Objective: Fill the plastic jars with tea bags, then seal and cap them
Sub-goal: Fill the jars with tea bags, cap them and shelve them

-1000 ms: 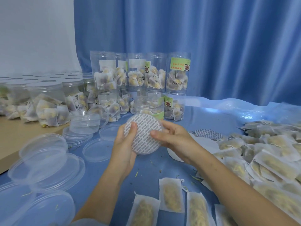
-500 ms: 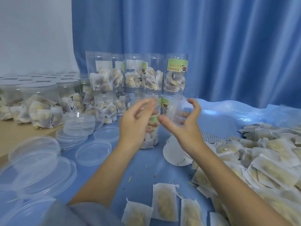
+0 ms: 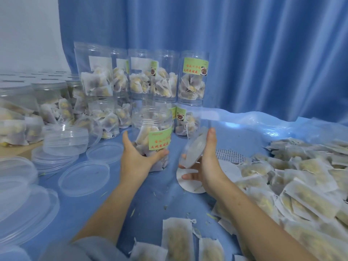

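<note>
Standing on the blue worktop [image 3: 90, 210], a labelled plastic jar [image 3: 151, 134] part-filled with tea bags. Gripping its lower wall, left hand [image 3: 135, 157], fingers curled round. Pinching a clear cap [image 3: 193, 150] just beside the jar, right hand [image 3: 206, 166]. Likely handling light, thin-walled, slippery; bracing low and lowering the cap squarely onto the threaded rim.

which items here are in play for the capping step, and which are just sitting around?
In play:
- jar, gripped by left hand
- lid, gripped by right hand

Lying about:
- loose lids
- filled jars
- tea bags
- seal disc
</note>
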`<action>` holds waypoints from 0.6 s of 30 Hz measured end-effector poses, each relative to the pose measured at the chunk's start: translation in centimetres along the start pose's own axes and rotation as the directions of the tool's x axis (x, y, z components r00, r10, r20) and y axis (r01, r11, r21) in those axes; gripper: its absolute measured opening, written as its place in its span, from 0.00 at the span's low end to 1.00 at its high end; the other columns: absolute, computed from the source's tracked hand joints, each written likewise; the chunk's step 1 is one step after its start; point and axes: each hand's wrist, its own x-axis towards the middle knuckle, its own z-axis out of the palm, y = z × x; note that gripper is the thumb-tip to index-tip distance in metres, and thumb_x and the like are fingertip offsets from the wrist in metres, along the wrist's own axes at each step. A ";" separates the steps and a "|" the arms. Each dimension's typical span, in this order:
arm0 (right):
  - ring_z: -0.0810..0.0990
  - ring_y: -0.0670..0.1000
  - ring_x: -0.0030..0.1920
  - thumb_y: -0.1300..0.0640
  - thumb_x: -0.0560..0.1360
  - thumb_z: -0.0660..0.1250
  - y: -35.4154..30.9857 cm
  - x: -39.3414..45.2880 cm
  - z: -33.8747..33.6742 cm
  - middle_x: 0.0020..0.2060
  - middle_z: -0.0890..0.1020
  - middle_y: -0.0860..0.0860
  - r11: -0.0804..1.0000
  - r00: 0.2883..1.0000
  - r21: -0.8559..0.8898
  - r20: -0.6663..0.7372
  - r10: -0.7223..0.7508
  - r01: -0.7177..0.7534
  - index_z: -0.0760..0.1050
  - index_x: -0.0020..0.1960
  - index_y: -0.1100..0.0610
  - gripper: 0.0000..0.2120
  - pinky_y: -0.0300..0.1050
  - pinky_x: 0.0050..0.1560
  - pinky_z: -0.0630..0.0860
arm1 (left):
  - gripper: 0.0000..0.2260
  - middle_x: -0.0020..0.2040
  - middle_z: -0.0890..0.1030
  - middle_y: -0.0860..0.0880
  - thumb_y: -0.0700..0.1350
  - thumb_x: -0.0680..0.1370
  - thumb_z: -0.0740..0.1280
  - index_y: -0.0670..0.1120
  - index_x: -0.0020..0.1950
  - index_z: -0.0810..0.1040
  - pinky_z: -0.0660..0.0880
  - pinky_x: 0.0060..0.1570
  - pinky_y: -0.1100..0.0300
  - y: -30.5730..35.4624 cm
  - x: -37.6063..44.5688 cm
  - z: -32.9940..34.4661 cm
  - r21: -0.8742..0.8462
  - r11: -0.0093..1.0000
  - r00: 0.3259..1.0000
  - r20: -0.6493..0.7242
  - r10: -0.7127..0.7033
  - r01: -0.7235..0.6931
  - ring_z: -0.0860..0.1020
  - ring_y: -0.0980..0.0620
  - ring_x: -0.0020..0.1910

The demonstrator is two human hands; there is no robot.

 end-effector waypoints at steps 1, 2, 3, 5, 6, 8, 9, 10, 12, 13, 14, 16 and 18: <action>0.82 0.51 0.29 0.20 0.57 0.50 0.0 0.1 0.0 0.43 0.81 0.56 1.000 1.000 0.008 -0.005 0.001 -0.001 0.69 0.67 0.50 0.49 0.44 0.28 0.76 | 0.54 0.68 0.70 0.49 0.57 0.57 0.80 0.55 0.75 0.52 0.68 0.55 0.57 -0.2 -0.2 -0.3 0.017 0.999 0.999 -0.001 0.043 -0.043 0.70 0.49 0.65; 0.82 0.52 0.31 0.24 0.65 0.53 -0.1 0.2 -0.2 0.45 0.80 0.55 0.999 1.000 0.033 -0.013 -0.026 0.026 0.67 0.68 0.49 0.41 0.45 0.30 0.77 | 0.51 0.68 0.70 0.52 0.56 0.58 0.80 0.55 0.74 0.55 0.68 0.55 0.58 -0.3 -0.4 -0.6 0.043 0.994 0.995 -0.010 0.101 -0.101 0.69 0.51 0.66; 0.81 0.51 0.33 0.30 0.69 0.59 -0.4 0.2 -0.3 0.47 0.78 0.54 0.995 0.997 0.071 -0.018 -0.070 0.071 0.66 0.68 0.47 0.33 0.45 0.31 0.77 | 0.49 0.68 0.69 0.54 0.53 0.59 0.80 0.54 0.73 0.57 0.68 0.57 0.58 -0.2 -0.6 -0.9 0.085 0.981 0.984 -0.022 0.175 -0.173 0.68 0.54 0.66; 0.79 0.48 0.37 0.41 0.62 0.69 -1.1 0.1 -1.0 0.47 0.76 0.50 0.980 0.983 0.088 0.017 -0.181 0.179 0.65 0.63 0.37 0.31 0.40 0.34 0.76 | 0.48 0.69 0.67 0.51 0.48 0.59 0.81 0.51 0.73 0.60 0.65 0.64 0.55 0.1 -0.9 -1.6 0.221 0.916 0.937 -0.023 0.349 -0.336 0.65 0.52 0.68; 0.78 0.48 0.42 0.43 0.58 0.70 -1.5 0.0 -1.3 0.47 0.75 0.50 0.972 0.970 0.054 0.072 -0.232 0.228 0.63 0.61 0.33 0.33 0.39 0.38 0.75 | 0.46 0.70 0.66 0.48 0.45 0.60 0.81 0.48 0.73 0.62 0.63 0.68 0.50 0.3 -1.1 -1.9 0.291 0.868 0.907 -0.003 0.421 -0.402 0.63 0.48 0.70; 0.77 0.47 0.51 0.45 0.55 0.72 -1.8 -0.4 -1.7 0.53 0.73 0.50 0.954 0.941 -0.042 0.185 -0.284 0.296 0.59 0.63 0.30 0.40 0.39 0.46 0.75 | 0.44 0.71 0.66 0.44 0.42 0.60 0.81 0.46 0.72 0.65 0.57 0.70 0.42 0.7 -1.5 -2.2 0.376 0.802 0.874 0.045 0.485 -0.464 0.61 0.42 0.72; 0.77 0.44 0.54 0.47 0.56 0.73 -1.8 -0.5 -1.9 0.56 0.73 0.48 0.941 0.928 -0.094 0.220 -0.300 0.326 0.57 0.65 0.30 0.42 0.38 0.48 0.75 | 0.43 0.71 0.66 0.44 0.41 0.60 0.80 0.46 0.72 0.66 0.53 0.72 0.41 0.8 -1.7 -2.3 0.398 0.788 0.870 0.063 0.488 -0.471 0.60 0.41 0.73; 0.76 0.41 0.56 0.48 0.58 0.74 -1.9 -0.7 -2.1 0.59 0.72 0.45 0.920 0.917 -0.153 0.242 -0.318 0.360 0.58 0.66 0.31 0.42 0.36 0.49 0.74 | 0.42 0.72 0.65 0.45 0.42 0.61 0.80 0.47 0.71 0.66 0.48 0.73 0.41 0.9 -2.0 -2.3 0.421 0.774 0.868 0.075 0.490 -0.474 0.59 0.42 0.74; 0.71 0.37 0.62 0.49 0.61 0.77 -2.0 -0.9 -2.4 0.62 0.71 0.39 0.846 0.886 -0.298 0.290 -0.362 0.443 0.59 0.67 0.32 0.41 0.33 0.54 0.72 | 0.41 0.72 0.66 0.47 0.45 0.61 0.80 0.48 0.71 0.67 0.41 0.73 0.44 0.9 -2.3 -2.4 0.464 0.738 0.855 0.090 0.511 -0.490 0.59 0.44 0.74; 0.68 0.36 0.65 0.48 0.62 0.78 -2.1 -1.0 -2.7 0.64 0.70 0.37 0.791 0.868 -0.376 0.322 -0.377 0.483 0.59 0.68 0.32 0.41 0.34 0.58 0.69 | 0.40 0.72 0.66 0.48 0.46 0.62 0.80 0.49 0.71 0.67 0.41 0.72 0.44 0.9 -2.3 -2.4 0.472 0.726 0.848 0.098 0.521 -0.500 0.58 0.45 0.75; 0.66 0.35 0.66 0.46 0.61 0.78 -2.3 -1.0 -2.9 0.64 0.69 0.34 0.729 0.851 -0.446 0.354 -0.389 0.519 0.59 0.68 0.31 0.42 0.37 0.61 0.67 | 0.40 0.73 0.65 0.49 0.46 0.62 0.79 0.50 0.71 0.67 0.41 0.72 0.43 0.9 -2.4 -2.4 0.476 0.718 0.844 0.109 0.525 -0.508 0.57 0.46 0.75; 0.65 0.33 0.66 0.43 0.58 0.78 -2.8 -1.2 -3.3 0.65 0.68 0.31 0.629 0.828 -0.539 0.399 -0.395 0.560 0.59 0.66 0.29 0.43 0.42 0.65 0.67 | 0.41 0.74 0.63 0.50 0.45 0.62 0.79 0.53 0.72 0.65 0.41 0.72 0.42 1.0 -2.5 -2.5 0.478 0.715 0.847 0.136 0.514 -0.511 0.55 0.47 0.76; 0.64 0.34 0.67 0.44 0.57 0.79 -3.3 -1.3 -3.5 0.66 0.66 0.30 0.534 0.798 -0.594 0.448 -0.402 0.602 0.60 0.66 0.30 0.44 0.46 0.67 0.68 | 0.43 0.74 0.62 0.52 0.44 0.63 0.79 0.59 0.71 0.59 0.42 0.73 0.41 1.1 -2.6 -2.5 0.447 0.736 0.857 0.171 0.487 -0.507 0.53 0.49 0.76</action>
